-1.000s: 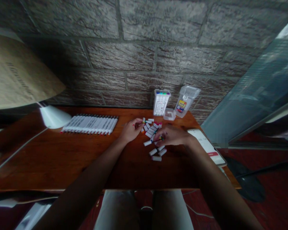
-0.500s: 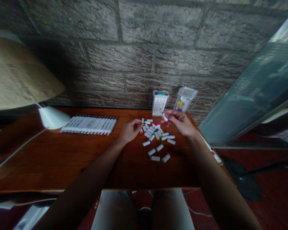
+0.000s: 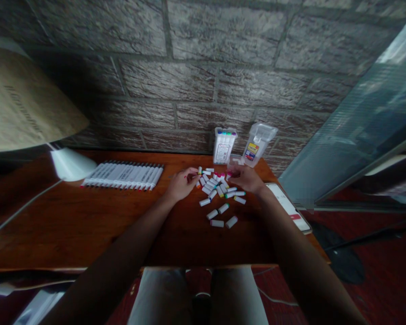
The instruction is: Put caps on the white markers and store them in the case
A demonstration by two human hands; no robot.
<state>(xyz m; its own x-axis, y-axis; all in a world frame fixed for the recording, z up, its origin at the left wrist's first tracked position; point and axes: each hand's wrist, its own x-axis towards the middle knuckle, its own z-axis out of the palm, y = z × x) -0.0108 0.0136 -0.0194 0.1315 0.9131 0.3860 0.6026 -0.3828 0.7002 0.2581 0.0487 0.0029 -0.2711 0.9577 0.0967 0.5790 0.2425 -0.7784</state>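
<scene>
A loose pile of white marker caps with coloured ends lies on the wooden table. My left hand is at the pile's left edge, thumb and fingers pinched at a yellow-banded marker cap. On the other side, my right hand is low over the table, its fingertips closed on a pink-ended marker cap. Beside that cap several pink-ended caps stand close together. The right hand's fingers partly hide the cap they hold.
Capless-looking white markers lie in a row at left, beside a lamp. Against the brick wall stand a clear case of markers and an open clear case. A phone lies along the right edge.
My right hand has moved down and slightly left with the pink-ended cap, from above the table to beside the other pink caps. My left hand has hardly moved.
</scene>
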